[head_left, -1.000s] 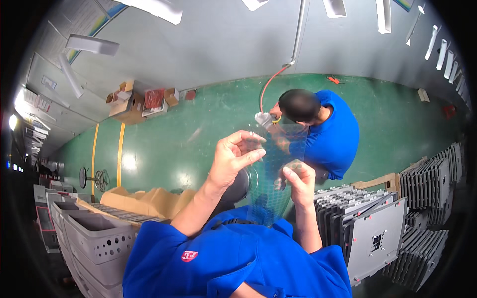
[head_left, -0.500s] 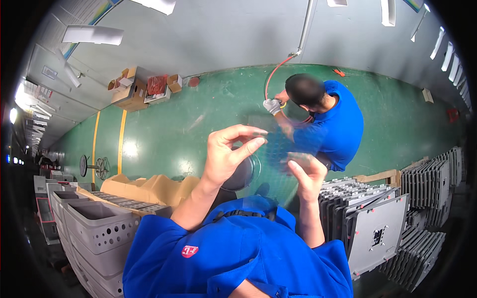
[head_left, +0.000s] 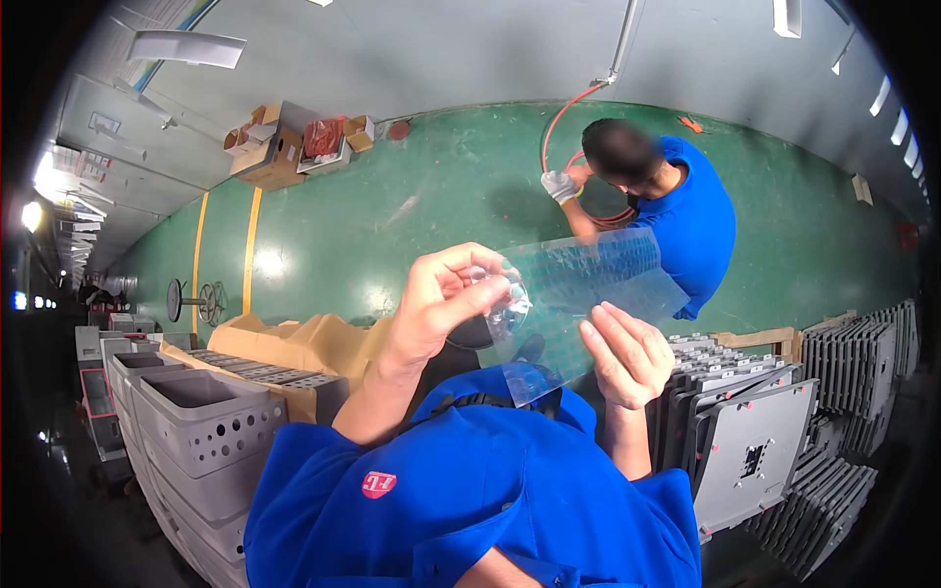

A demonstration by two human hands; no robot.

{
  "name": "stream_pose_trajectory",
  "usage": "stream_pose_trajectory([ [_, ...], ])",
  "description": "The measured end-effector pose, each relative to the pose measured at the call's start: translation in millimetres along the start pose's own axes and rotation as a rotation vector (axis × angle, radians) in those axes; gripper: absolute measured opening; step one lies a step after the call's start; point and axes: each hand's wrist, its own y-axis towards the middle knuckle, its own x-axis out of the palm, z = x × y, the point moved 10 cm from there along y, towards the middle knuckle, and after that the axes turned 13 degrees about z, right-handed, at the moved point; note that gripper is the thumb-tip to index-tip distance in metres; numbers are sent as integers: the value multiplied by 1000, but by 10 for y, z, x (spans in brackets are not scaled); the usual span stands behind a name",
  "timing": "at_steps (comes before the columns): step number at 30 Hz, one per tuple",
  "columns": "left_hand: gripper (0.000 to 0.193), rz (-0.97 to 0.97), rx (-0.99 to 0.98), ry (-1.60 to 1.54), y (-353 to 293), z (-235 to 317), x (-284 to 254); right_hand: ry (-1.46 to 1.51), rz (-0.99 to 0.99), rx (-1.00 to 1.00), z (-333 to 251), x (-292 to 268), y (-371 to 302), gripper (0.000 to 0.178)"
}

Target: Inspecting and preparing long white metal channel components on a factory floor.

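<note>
A clear, flexible plastic sheet (head_left: 573,279) with rows of pale green marks is held up in front of my chest. My left hand (head_left: 441,309) pinches its left end between thumb and fingers, and the film curls and shines there. Close to the lower right edge, my right hand (head_left: 627,358) has its thumb and fingertips drawn together on the sheet. Part of that contact is hidden by the fingers. The sheet's right corner sticks out past my right hand, over the co-worker's blue shirt.
A co-worker (head_left: 676,211) bends at the right, a gloved hand near a red hose (head_left: 551,132). Grey bins (head_left: 201,421) are stacked at left beside brown cardboard (head_left: 294,343). Grey panels (head_left: 750,451) stand in rows at right. Cardboard boxes (head_left: 270,162) sit by the wall.
The sheet, blurred by motion before, now shows sharply and spreads flatter between my hands. My right hand has moved slightly right and down. The view has shifted a little.
</note>
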Motion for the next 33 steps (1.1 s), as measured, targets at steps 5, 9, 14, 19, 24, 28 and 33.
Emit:
stream_pose_trajectory([
  [5, 11, 50, -71, 17, -53, -15, -8, 35, -114, 115, 40, 112, -108, 31],
  [9, 7, 100, 105, 222, -2, -100, -138, 55, -418, 274, 261, 433, -294, 47],
  [14, 6, 19, 152, 474, 2, -294, 67, 318, -209, 503, 352, 404, -370, 30],
  [19, 10, -36, -66, 147, 32, -667, 238, 388, -90, 670, 462, 494, -502, 15],
  [24, 9, -79, -130, 95, 56, -801, 366, 466, -89, 867, 623, 526, -733, 13],
  [28, 11, -100, -83, 156, 20, -809, 468, 511, -84, 981, 714, 481, -816, 12],
  [33, 12, -149, -58, 227, -4, -759, 628, 391, -29, 893, 715, 210, -747, 11],
])
